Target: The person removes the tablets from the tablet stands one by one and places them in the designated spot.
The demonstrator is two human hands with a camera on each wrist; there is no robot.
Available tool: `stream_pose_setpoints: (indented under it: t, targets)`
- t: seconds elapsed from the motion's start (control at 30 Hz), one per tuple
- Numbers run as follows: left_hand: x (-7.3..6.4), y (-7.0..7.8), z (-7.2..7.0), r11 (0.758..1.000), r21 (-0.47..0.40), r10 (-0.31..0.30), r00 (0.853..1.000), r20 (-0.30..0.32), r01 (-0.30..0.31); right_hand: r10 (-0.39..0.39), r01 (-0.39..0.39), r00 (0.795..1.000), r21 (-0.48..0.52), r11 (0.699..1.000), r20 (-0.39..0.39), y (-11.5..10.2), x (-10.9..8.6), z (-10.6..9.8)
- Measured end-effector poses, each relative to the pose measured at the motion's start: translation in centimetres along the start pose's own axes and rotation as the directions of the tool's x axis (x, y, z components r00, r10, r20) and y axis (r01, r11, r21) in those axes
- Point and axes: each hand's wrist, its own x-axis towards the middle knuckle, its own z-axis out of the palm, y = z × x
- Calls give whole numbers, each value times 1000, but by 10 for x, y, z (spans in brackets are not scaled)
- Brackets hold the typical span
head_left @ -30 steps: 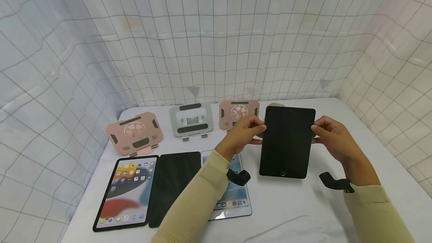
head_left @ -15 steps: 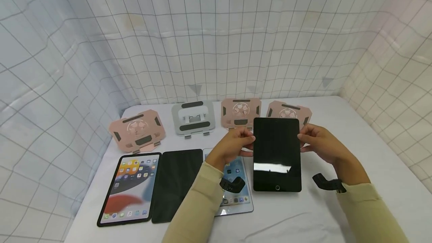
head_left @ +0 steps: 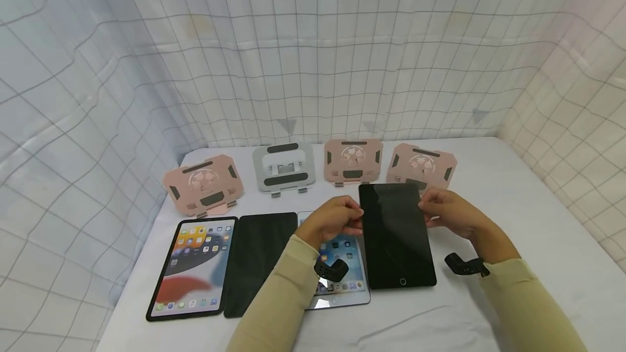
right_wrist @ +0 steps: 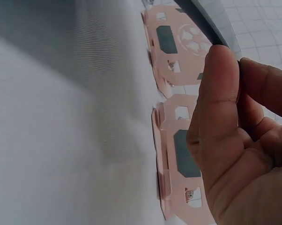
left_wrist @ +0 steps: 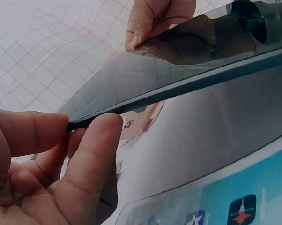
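A black tablet [head_left: 397, 240] with a dark screen and a round home button is held between both hands, its far end raised above the white table. My left hand [head_left: 337, 217] pinches its left edge between thumb and fingers; the left wrist view shows this grip [left_wrist: 61, 159] close up. On the opposite edge, my right hand [head_left: 452, 212] pinches near the far corner, thumb on the screen side. Just left of it lies a white tablet [head_left: 344, 273] with a lit home screen, partly covered by my left forearm. In the right wrist view the held tablet [right_wrist: 202, 21] shows only its thin edge.
Further left lie a dark tablet [head_left: 261, 259] and a black-framed tablet [head_left: 193, 270] with a lit screen. Behind stand a pink stand [head_left: 202, 183], a grey stand [head_left: 283, 168], a second pink stand [head_left: 353, 161] and a third [head_left: 421, 166]. A gridded white curtain [head_left: 318, 58] encloses the table.
Both hands have brought the black tablet left and toward the person, lowering it beside the white tablet. The rightmost pink stand, mostly hidden before, now shows behind it.
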Motion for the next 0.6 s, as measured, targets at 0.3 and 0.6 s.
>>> stream_pose_setpoints:
  t: [0.3,0.6]
  targets:
    - [-2,-10,-4,999,17,-49,999,-15,49,49,-49,998,15,999,32,8,5,9]
    - [1,-16,-3,994,52,-91,995,-48,94,117,-117,992,-19,993,38,9,8,11]
